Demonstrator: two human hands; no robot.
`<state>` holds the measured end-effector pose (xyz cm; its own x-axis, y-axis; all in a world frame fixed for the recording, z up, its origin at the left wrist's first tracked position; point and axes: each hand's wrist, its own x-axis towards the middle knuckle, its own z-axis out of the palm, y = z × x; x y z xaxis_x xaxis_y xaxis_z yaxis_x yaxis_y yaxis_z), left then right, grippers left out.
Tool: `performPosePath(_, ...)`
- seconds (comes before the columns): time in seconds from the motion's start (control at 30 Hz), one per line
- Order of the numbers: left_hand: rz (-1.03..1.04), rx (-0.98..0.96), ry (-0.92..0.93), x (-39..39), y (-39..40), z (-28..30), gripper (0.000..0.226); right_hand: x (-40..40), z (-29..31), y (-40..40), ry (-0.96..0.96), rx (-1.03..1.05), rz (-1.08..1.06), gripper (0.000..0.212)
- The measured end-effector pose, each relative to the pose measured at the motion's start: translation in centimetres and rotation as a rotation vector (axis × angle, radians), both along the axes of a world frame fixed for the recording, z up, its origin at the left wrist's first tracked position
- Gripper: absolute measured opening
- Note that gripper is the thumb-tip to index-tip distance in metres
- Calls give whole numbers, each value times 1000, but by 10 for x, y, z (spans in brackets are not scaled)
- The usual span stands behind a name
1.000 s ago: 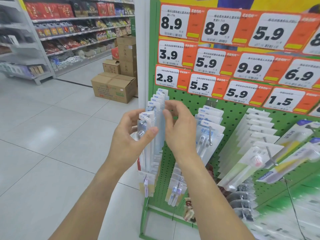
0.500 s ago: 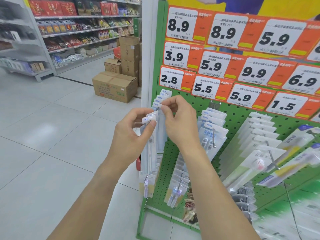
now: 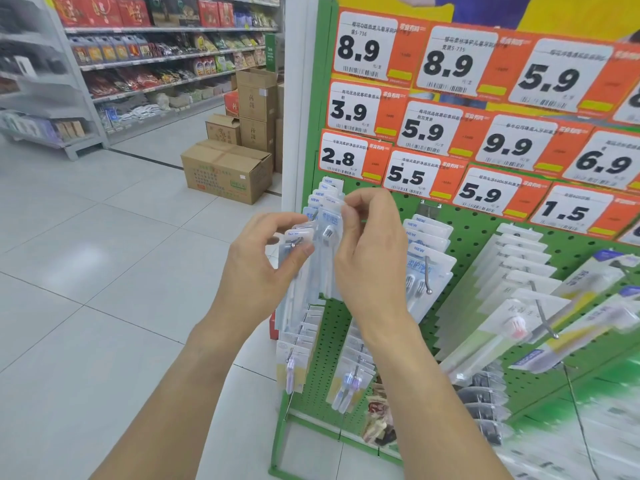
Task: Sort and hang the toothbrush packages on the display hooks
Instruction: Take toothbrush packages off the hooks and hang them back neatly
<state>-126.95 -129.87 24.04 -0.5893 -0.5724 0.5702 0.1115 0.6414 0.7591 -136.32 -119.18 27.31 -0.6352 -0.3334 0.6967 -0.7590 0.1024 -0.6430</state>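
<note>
From the head view, our left hand [image 3: 258, 268] pinches the front packs [image 3: 300, 237] at the hook tip; our right hand [image 3: 372, 258] pinches a pack top [image 3: 331, 206] behind. Both work at the pegboard's [image 3: 464, 237] left edge, open floor [image 3: 104, 271] beside.

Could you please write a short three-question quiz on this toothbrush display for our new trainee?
1. True or false: the left hand holds packages at the hook tip.
2. What do the right hand fingers pinch? A) a price tag B) the top of a toothbrush package C) a cardboard box
3. Fill in: the price tag directly above this hook reads ___.

Key: 1 true; 2 B; 3 2.8
</note>
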Motion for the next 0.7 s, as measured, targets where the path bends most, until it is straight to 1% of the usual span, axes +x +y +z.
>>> performPosePath(0.07,11,1,9,3,1,-1,45,10,-2,8,6,-21,11,6)
performPosePath(0.1,24,9,34,6,3,-2,48,16,-5,14,15,-41,6,6)
performPosePath(0.13,48,14,81,10,7,-2,45,21,-9,20,31,-69,-7,6)
performPosePath(0.2,110,36,232,20,18,-7,30,32,-25,36,70,-122,-23,8)
performPosePath(0.27,159,117,365,32,34,-22,18,43,-44,54,92,-135,15,11)
performPosePath(0.3,150,178,392,38,43,-31,17,48,-53,63,88,-126,39,13)
performPosePath(0.33,120,234,380,45,52,-41,13,52,-63,70,71,-111,56,14)
performPosePath(0.37,80,285,326,50,60,-51,9,55,-71,77,27,-93,68,16)
performPosePath(0.4,29,344,238,55,68,-59,10,58,-78,82,-54,-76,76,18)
performPosePath(0.47,-118,472,44,64,79,-74,18,62,-90,89,-273,-56,93,20)
performPosePath(0.53,-289,565,-115,68,86,-82,23,62,-100,93,-441,-82,114,12)
performPosePath(0.57,-349,582,-194,69,88,-84,21,61,-103,94,-501,-99,121,9)
performPosePath(0.63,-380,584,-305,70,92,-88,14,59,-109,95,-595,-121,130,6)
performPosePath(0.7,-347,636,-327,69,94,-92,14,54,-116,96,-678,-127,139,5)
